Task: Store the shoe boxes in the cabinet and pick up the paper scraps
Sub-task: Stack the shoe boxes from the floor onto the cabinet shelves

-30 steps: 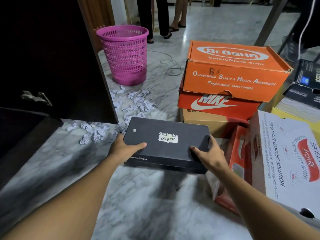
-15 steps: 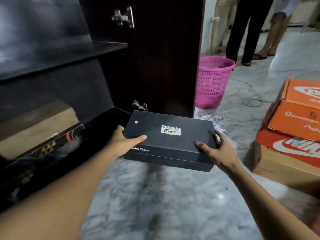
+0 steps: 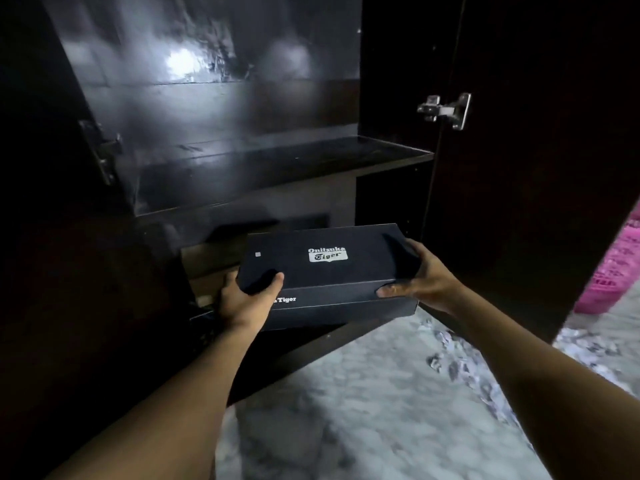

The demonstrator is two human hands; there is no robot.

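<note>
I hold a black Onitsuka Tiger shoe box (image 3: 322, 271) level in front of the open dark cabinet (image 3: 277, 161). My left hand (image 3: 242, 296) grips its left end and my right hand (image 3: 419, 278) grips its right end. The box hangs just above the front edge of the cabinet's bottom compartment. Behind it in that compartment lies a brown box (image 3: 207, 261), mostly hidden. White paper scraps (image 3: 460, 362) lie scattered on the marble floor to the right.
An empty shelf (image 3: 284, 157) runs across the cabinet above the box. The right cabinet door (image 3: 526, 168) stands open with a metal hinge (image 3: 446, 109). A pink basket (image 3: 613, 278) shows at the right edge behind the door.
I have turned left from the stacked boxes toward the cabinet and carried the black box with both hands up to its lower compartment. The orange and red boxes have left the view.
</note>
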